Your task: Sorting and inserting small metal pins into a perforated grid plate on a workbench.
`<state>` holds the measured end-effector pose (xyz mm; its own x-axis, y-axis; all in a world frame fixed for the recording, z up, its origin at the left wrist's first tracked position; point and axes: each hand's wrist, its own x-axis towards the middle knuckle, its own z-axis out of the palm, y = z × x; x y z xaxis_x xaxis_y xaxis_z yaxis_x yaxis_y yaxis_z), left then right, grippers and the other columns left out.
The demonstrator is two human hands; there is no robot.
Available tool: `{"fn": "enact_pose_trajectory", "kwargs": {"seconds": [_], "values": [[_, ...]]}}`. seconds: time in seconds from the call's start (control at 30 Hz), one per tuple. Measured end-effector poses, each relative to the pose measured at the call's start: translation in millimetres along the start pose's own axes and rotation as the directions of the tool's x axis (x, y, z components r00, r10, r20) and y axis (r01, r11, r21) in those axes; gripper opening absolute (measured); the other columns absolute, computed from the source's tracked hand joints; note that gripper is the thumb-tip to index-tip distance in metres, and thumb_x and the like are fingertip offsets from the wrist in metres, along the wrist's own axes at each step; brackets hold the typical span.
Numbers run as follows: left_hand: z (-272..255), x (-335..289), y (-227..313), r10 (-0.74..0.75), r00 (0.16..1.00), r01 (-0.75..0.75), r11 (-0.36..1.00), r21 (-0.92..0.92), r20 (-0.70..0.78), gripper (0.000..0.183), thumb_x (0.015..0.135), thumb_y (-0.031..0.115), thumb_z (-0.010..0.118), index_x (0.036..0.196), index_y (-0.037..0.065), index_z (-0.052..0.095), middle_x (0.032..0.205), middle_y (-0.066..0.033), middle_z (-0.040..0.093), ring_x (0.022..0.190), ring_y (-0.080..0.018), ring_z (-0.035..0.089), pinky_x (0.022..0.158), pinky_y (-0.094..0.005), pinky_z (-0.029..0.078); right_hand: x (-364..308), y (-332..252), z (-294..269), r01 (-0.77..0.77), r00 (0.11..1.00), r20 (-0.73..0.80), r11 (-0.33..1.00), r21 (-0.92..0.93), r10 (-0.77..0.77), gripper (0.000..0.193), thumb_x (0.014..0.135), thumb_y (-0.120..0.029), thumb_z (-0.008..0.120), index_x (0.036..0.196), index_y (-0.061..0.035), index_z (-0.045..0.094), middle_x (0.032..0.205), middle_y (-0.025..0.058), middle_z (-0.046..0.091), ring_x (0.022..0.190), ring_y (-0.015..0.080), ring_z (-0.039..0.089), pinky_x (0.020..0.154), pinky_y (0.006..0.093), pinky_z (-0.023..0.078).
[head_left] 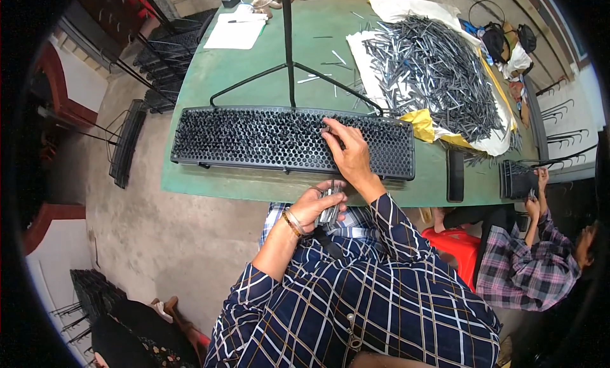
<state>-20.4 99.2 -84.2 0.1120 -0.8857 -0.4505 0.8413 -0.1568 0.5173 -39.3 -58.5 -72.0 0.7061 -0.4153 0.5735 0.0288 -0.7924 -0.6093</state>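
Note:
A long black rack (pixel 210 153) with rows of small round holes lies across the near part of the table. Dark tips stand up out of many holes on its left and middle; fewer show toward the right end. My right hand (pixel 351 153) is over its right-of-middle part, thumb and fingertips pinched close to the holes. Whatever is between those fingertips is too small to make out. Below the rack's near edge, my left hand (pixel 311 206) is closed around a bunch of thin grey metal sticks (pixel 328 209). A black rod frame (pixel 289 66) rises from the rack's far side.
A big heap of thin metal sticks (pixel 432 66) lies on a white and yellow sheet at the right of the green table (pixel 254 82). A dark phone-like slab (pixel 455 176) lies near the front edge. Another person (pixel 530 260) works at another rack (pixel 518 179) on the right.

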Motion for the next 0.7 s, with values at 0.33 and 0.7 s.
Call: {"fn": "enact_pose_trajectory", "kwargs": {"seconds": [0.33,0.7], "values": [[-0.3,1.4,0.5,-0.009,0.999,0.012,0.997,0.079,-0.037,0.041,0.087,0.012,0.061,0.124,0.004,0.044,0.089,-0.0042,0.059,0.071,-0.0106,0.058,0.058,-0.0262,0.054,-0.1,3.3,4.0,0.041,0.996,-0.084,0.998,0.046,-0.037,0.021,0.082,-0.006,0.065,0.103,-0.0033,0.065,0.093,0.0109,0.068,0.081,0.023,0.064,0.072,0.0302,0.049],[5.0,1.3,5.0,-0.01,1.0,0.012,0.99,0.137,-0.017,0.037,0.088,0.013,0.059,0.121,0.004,0.046,0.088,-0.0035,0.059,0.068,-0.01,0.058,0.055,-0.0249,0.052,-1.8,4.3,5.3,-0.05,0.995,-0.078,0.995,0.091,0.057,0.02,0.082,-0.009,0.066,0.1,-0.0019,0.066,0.091,0.0121,0.068,0.077,0.0228,0.064,0.069,0.0308,0.049]]}}
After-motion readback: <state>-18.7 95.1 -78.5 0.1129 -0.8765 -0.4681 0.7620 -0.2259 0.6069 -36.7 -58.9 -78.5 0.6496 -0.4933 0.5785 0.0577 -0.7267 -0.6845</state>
